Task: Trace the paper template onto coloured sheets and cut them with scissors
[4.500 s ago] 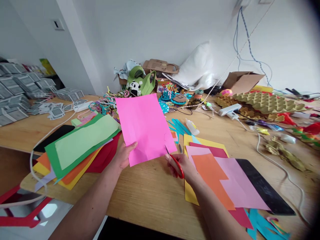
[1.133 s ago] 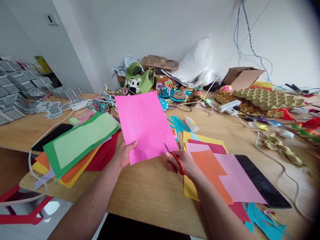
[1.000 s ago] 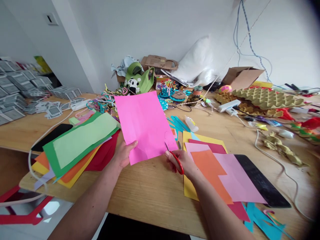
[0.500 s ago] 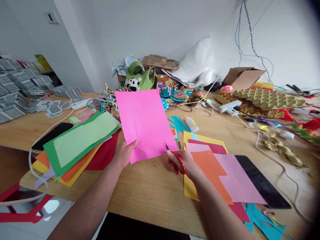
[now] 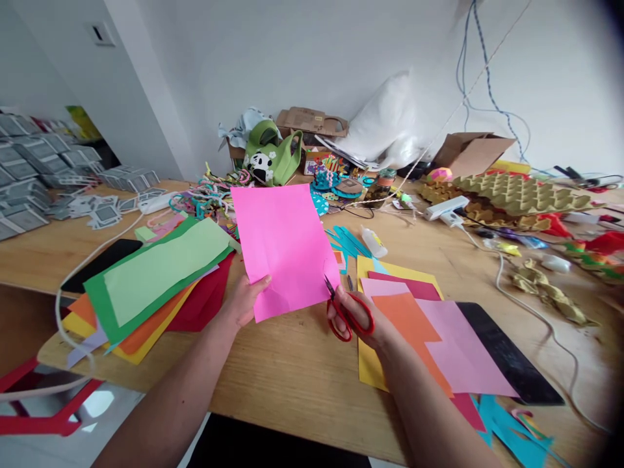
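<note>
A bright pink sheet of paper [image 5: 287, 250] is held up over the table, with my left hand [image 5: 247, 300] pinching its lower left corner, thumb on top. Red-handled scissors [image 5: 347, 314] sit in my right hand [image 5: 359, 311], the fingers around the handles. Their dark blades point up and left, at the sheet's lower right corner; whether they bite into the paper I cannot tell. Faint pencil-like marks show near that corner. Left of my left hand lies a pile of coloured paper with a light green strip [image 5: 166, 270] on top. Orange paper [image 5: 407, 318] lies beside my right wrist.
A glue bottle [image 5: 374, 241] lies beyond the scissors, near blue paper scraps [image 5: 351, 240]. A black tablet-like slab [image 5: 507, 354] is under the pink paper at right. Egg trays [image 5: 521, 192], a white cable [image 5: 502, 286] and a green panda bag [image 5: 275, 153] stand farther back.
The pink sheet has dropped slightly and tilted, its top edge lower. My right hand has turned and the scissor handles are spread wider, both loops now showing.
</note>
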`<state>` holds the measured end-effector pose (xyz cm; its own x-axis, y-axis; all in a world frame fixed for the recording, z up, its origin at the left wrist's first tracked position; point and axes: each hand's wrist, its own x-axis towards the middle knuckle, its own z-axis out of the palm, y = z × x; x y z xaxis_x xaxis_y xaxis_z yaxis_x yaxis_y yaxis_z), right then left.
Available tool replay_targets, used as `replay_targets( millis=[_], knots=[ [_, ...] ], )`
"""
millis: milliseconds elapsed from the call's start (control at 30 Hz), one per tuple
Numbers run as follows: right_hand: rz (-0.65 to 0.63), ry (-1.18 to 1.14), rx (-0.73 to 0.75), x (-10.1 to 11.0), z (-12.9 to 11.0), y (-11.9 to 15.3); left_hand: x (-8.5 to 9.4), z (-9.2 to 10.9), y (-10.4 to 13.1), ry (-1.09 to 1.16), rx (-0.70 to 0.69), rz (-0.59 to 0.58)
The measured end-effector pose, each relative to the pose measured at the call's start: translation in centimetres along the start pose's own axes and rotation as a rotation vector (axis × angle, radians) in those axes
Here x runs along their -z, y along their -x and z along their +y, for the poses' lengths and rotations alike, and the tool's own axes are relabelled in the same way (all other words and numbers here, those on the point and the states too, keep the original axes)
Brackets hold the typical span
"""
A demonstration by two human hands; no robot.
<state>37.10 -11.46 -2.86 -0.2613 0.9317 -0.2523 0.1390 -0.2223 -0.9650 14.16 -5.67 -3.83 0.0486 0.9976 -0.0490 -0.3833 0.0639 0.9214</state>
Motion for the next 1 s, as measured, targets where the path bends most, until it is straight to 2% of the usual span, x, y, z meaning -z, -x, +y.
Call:
replay_targets(
  millis=[133,200,500,767,1000],
  knots=[
    [0.189,0.329,-0.056,-0.29,0.14,-0.25,-0.07,0.01,0.10,-0.010,-0.006,-0.008],
    [0.222,0.394,-0.048,-0.39,0.26,-0.44,-0.03,0.03,0.10,0.002,0.004,-0.009],
    [0.080,0.155,-0.029,0.00,-0.29,-0.09,0.30,0.20,0.01,0.053,0.072,-0.002],
    [0.200,0.171,-0.049,-0.27,0.56,-0.48,0.12,0.23,0.08,0.047,0.067,0.015],
    [0.284,0.234,-0.093,-0.82,0.17,-0.43,0.20,-0.12,-0.08,0.024,0.038,0.005]
  ],
)
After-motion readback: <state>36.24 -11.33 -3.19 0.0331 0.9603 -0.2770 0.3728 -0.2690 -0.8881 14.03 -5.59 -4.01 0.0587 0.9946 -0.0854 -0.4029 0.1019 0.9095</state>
